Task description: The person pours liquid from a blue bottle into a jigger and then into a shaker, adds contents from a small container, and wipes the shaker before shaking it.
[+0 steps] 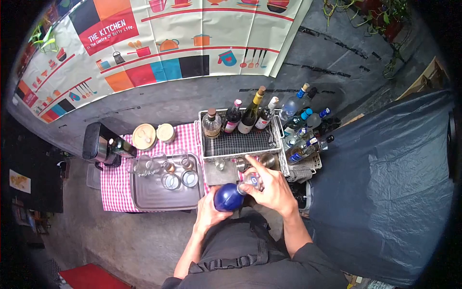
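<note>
A dark blue bottle [228,198] is held close in front of my body, tilted with its neck towards the right. My left hand [208,210] wraps round its body from the left. At the neck end, my right hand [274,190] is closed with thumb and fingers on a clear, glassy stopper-like piece [252,180], its index finger pointing up and forward. Whether that piece is still joined to the neck I cannot tell. Just beyond the hands lies a grey mat [220,176] with a small clear glass [220,165] on it.
A grey tray [166,198] with several glasses sits on a checked tablecloth [114,195] at left. Ahead, a white basket [240,155] holds several bottles, and more bottles [299,150] crowd a rack at right. A black machine [99,143] stands far left.
</note>
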Tool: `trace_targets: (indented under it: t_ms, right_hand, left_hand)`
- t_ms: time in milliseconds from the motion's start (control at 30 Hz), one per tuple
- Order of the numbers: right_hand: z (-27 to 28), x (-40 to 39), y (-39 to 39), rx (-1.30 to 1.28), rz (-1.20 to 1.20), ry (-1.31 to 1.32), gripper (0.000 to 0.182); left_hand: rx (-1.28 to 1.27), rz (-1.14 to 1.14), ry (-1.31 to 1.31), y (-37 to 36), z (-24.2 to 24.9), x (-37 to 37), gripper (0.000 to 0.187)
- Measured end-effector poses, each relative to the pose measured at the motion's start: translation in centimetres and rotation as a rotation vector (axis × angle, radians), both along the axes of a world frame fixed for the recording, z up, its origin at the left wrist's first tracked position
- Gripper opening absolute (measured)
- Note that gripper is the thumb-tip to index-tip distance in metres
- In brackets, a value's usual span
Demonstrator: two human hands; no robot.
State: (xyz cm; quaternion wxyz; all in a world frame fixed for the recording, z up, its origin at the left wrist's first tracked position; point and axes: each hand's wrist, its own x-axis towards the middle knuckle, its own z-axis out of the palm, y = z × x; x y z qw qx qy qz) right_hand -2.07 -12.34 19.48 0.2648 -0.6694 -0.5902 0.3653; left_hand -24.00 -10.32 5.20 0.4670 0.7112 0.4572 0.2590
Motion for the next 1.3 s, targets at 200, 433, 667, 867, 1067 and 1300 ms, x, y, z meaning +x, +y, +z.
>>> trace_targets:
  t_ms: [200,433,667,867,1067,1300]
  right_hand:
    - [-1.7,1.3,0.4,0.245,0.155,-0.012,0.053]
    - [-1.3,-0.3,2.8,0.407,-0.015,-0.085,0.048]
    - [-0.1,-0.8,5.8,0.467,0.111,0.030,0.053]
    - [4.3,-1.0,12.0,0.555,0.289,0.226,0.054]
    - [6.5,-3.2,19.9,0.493,0.357,0.595,0.033]
    - [1.0,-6.1,26.8,0.567,0.345,0.566,0.029]
  left_hand:
    - [-0.050,0.056,-0.003,0.1,0.5,0.8,0.082]
    - [0.059,0.105,-0.003,2.3,2.7,0.9,0.078]
    - [0.036,0.080,-0.125,4.2,4.1,0.4,0.079]
    - [-0.145,-0.025,-0.459,10.3,9.0,-0.8,0.085]
    - [-0.029,0.051,-0.348,17.2,12.3,-2.0,0.074]
    - [-0.127,-0.019,-0.290,25.0,7.5,-4.4,0.081]
